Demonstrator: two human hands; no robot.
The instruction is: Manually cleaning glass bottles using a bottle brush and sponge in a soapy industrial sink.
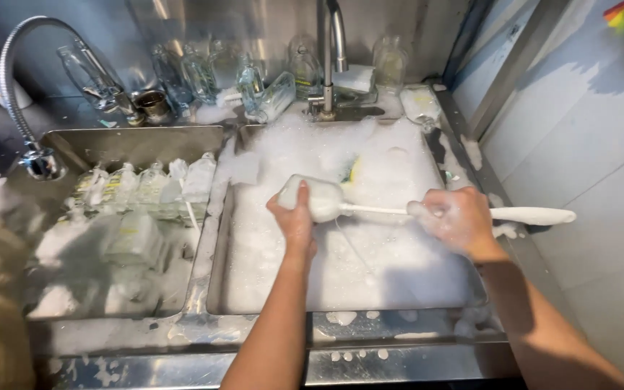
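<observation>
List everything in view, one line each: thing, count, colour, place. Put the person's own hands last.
Double sink: one, steel, centre.
Foam: white, fills right basin.
Held bottle: one, foam-covered, over right basin.
Bottle brush: one, white, its shaft running into the held bottle.
Soapy bottles: several, clear, left basin.
Clean bottles: several, clear, back ledge.
Taps: two, steel, behind basins.
Left hand: grips the held bottle.
Right hand: grips the bottle brush.

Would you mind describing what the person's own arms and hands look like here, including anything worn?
Both forearms are bare, with no sleeves, gloves, watch or rings in view. The left hand and right hand are wet and flecked with white soap foam, thickest over the right hand's knuckles and fingers.
</observation>
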